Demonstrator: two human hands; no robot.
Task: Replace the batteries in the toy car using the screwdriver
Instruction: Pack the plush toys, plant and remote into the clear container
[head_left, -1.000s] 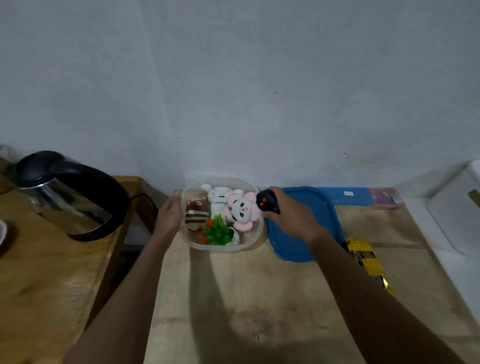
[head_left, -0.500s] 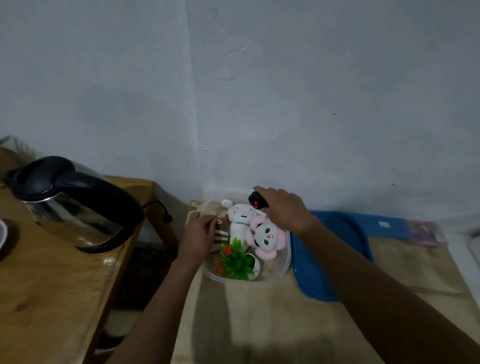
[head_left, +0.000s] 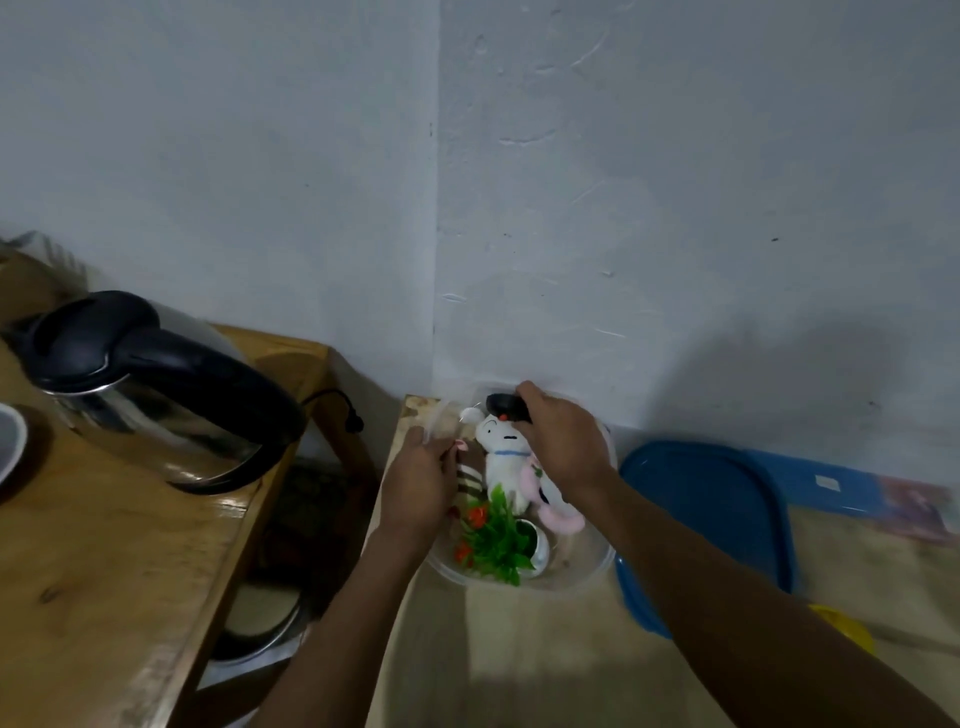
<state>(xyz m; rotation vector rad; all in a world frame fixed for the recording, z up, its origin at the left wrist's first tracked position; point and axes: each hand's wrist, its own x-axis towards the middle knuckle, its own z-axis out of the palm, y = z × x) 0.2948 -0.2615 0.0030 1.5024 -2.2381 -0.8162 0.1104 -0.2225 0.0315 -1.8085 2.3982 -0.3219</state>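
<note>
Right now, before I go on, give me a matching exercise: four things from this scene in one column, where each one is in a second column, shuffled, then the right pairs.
Things:
1. electric kettle
2. blue lid
3. black remote control
4. green plastic plant

Places:
A. gripped in the right hand
B. inside the clear container, at its near side
C. on the left wooden table
D. lying flat just right of the clear container

Pairs: 1-C, 2-D, 3-A, 4-B.
</note>
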